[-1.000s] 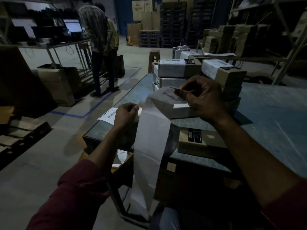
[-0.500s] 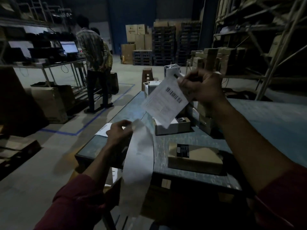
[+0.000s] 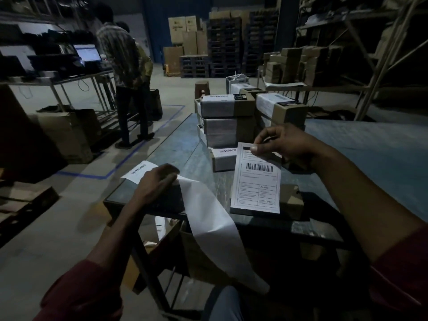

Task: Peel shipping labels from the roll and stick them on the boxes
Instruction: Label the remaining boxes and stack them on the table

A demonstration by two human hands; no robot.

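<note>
right hand [image 3: 284, 144] pinches peeled label [image 3: 256, 179] by top edge, hanging over plain box [image 3: 289, 201] | left hand [image 3: 155, 181] grips backing strip [image 3: 213, 228] at 9 o'clock on desk [image 3: 370, 158]

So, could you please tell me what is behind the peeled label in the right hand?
A brown box on the table shows past the label; its top is mostly covered, so any label there is hidden.

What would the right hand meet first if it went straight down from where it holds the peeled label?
Probably the brown box lying flat on the table. The right hand pinches the label by its top edge, and the label's lower edge hangs at that box, so the label would likely touch first. Depth is uncertain.
</note>
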